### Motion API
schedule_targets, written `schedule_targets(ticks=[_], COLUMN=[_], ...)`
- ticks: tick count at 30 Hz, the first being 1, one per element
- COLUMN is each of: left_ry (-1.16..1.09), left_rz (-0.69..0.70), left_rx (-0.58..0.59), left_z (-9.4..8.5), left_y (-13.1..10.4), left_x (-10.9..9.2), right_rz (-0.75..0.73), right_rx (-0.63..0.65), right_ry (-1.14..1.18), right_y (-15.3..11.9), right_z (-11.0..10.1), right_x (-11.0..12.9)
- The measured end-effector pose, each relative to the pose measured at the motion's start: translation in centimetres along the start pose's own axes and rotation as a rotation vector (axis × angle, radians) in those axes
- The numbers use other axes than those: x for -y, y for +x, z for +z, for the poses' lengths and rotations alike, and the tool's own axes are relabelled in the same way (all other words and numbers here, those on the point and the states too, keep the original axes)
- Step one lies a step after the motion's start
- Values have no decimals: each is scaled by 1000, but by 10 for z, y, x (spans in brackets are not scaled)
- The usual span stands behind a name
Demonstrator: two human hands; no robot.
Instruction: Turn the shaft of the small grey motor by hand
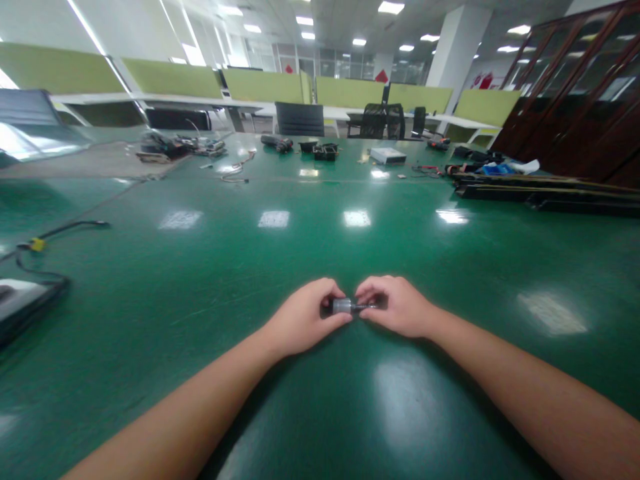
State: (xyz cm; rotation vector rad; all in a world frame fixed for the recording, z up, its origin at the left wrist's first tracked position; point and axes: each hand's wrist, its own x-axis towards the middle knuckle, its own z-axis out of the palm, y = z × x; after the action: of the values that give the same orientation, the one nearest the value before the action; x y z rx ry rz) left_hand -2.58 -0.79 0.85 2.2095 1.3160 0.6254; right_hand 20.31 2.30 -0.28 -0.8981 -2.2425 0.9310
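Between my two hands, just over the green tabletop (280,260), lies a small grey cylinder (343,306) with a thin dark shaft (364,307) sticking out to the right. It looks like a small motor, but its exact kind is too small to make out. My left hand (310,315) is closed around the cylinder, thumb in front and fingers behind, covering its left end. Fingers of my right hand (393,307) close in a pinch about the shaft, whose far tip is partly hidden. The cylinder is held roughly level.
A cable (75,229) and a pale device with a black edge (25,307) lie at the left. Far back are cluttered parts (170,148), black pieces (325,152) and a white box (387,156). Long dark panels (545,193) are stacked at the right.
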Motion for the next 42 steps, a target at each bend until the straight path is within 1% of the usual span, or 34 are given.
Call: schedule_targets(ticks=[2,6,10,13,17,21,26,42], left_ry=[8,19,16,11,1,-14,-16,-4], left_rz=[1,8,3,-4,-4,1,4,-15], left_rx=[-2,-2,-9,-7,-6,-12,-11,-8], left_z=[1,2,2,2,2,2,2,3], left_y=[1,2,1,1,1,1,1,1], left_x=[0,-2,-2,-2,-1,-1,-1,-2], right_rz=[12,-58,-134,-177,-136,-125,-147,-140], right_rx=[-19,-83,-34,-20,-49,4,13,11], right_ry=[11,-48,-15,-90,-227,-300,-308,-286], right_y=[0,-1,-2,-2,0,1,1,1], right_z=[3,5,3,1,-1,-1,2,1], right_x=[0,2,5,5,2,-3,-5,-3])
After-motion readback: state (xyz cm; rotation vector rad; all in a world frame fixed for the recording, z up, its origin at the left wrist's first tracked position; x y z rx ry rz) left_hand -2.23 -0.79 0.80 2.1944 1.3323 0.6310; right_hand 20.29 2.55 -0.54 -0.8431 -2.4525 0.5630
